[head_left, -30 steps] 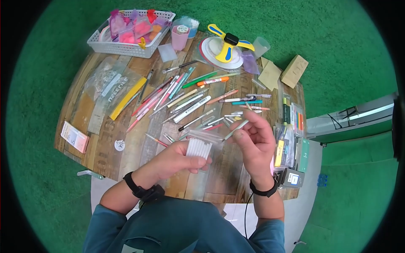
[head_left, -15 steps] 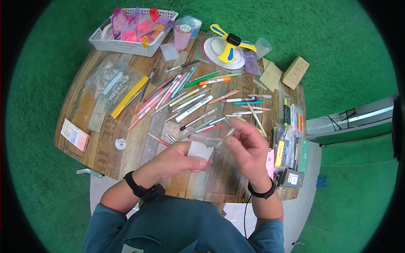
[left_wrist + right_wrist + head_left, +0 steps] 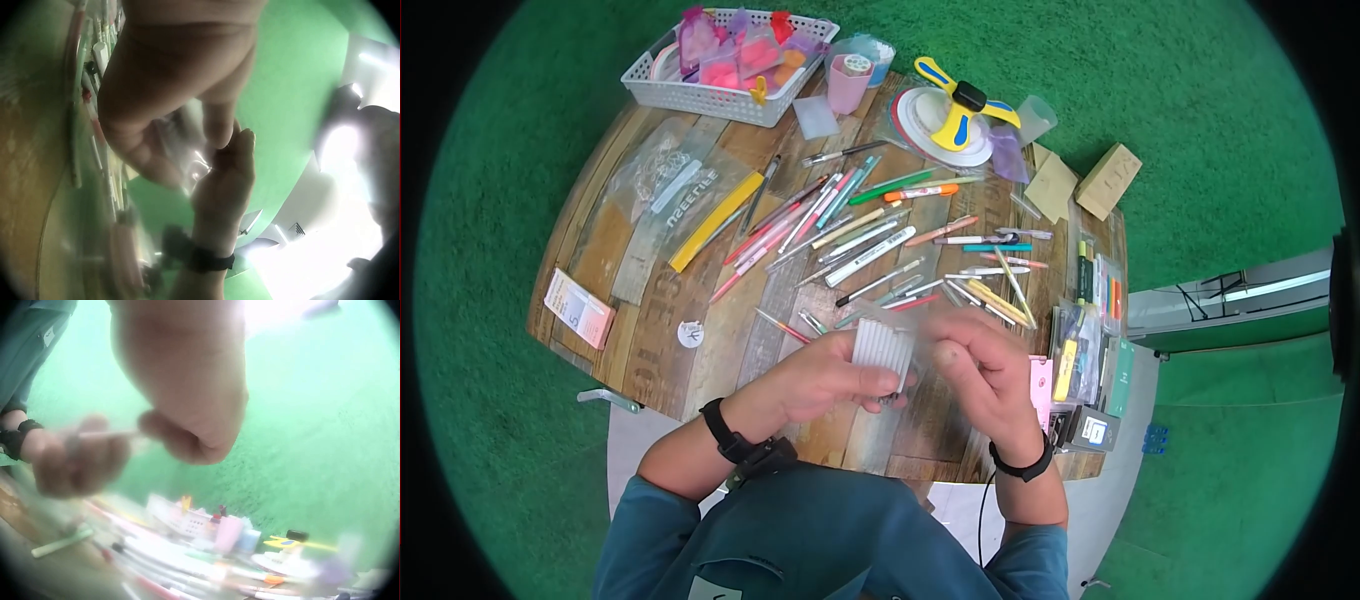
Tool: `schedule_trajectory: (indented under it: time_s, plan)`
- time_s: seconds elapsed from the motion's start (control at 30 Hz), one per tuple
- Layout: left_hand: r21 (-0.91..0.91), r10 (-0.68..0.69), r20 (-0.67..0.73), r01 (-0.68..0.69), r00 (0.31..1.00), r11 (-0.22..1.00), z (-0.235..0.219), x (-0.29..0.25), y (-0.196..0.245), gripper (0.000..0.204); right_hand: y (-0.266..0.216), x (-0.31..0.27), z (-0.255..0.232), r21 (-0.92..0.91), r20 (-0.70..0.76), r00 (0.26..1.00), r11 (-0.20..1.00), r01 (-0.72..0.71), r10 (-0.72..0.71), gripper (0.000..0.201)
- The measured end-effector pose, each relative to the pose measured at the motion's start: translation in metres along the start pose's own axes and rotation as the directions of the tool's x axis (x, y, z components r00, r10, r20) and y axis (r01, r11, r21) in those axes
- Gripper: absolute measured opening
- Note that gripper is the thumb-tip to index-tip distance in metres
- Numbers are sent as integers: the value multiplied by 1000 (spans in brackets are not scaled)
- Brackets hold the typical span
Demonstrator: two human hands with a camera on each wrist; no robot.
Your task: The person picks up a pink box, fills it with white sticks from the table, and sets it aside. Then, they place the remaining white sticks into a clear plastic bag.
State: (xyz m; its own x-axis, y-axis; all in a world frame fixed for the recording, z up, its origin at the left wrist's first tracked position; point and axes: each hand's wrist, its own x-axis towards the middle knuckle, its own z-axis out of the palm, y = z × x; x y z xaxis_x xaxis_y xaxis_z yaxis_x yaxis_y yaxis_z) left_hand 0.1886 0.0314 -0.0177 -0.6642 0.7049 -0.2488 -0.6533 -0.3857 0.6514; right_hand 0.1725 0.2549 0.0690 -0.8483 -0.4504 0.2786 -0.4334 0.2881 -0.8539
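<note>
In the head view my left hand [image 3: 825,378] holds a clear plastic bag [image 3: 897,318] with a row of slim white sticks [image 3: 881,352] in it. The left thumb lies across the lower ends of the sticks. Close by on the right is my right hand [image 3: 982,372], its fingers curled and its blurred fingertips at the bag's upper edge. The right wrist view shows a pale strip [image 3: 112,434] stretching from those fingertips to the left hand. Shiny clear film [image 3: 199,164] shows between both hands in the left wrist view.
Many pens and markers [image 3: 870,255] lie spread beyond the hands. A white basket [image 3: 730,98] of colourful pouches, a pink cup [image 3: 847,90] and plates [image 3: 940,130] stand at the back. A yellow-edged plastic bag [image 3: 715,222] lies left; boxes [image 3: 1090,428] line the right edge.
My right hand held a white stick half a second ago; that stick no longer shows in its fingers. The fingertips have come to the bag's edge. A yellowish pencil now lies behind the right hand.
</note>
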Motion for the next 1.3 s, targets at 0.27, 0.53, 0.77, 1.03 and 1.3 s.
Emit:
schedule_trajectory:
  time_s: [0.27,0.53,0.77,1.03,1.3]
  plan:
    - [4,161,-260,-166,952,986,1,-4,11,33,25,2,-4,-137,-148,978,976,-169,149,16]
    - [50,285,-361,-287,888,957,-12,-9,21,30,85,-2,15,-662,211,977,737,136,9,9]
    - [-44,129,-349,-154,928,987,-1,-7,15,35,72,0,13,-590,105,994,806,41,27,25]
    - [148,42,-153,-19,987,989,-5,1,-2,37,21,-7,-13,353,-311,934,934,-56,174,33]
    - [208,-13,-139,42,990,977,4,-5,-3,37,22,-6,6,294,-363,924,956,-6,118,33]
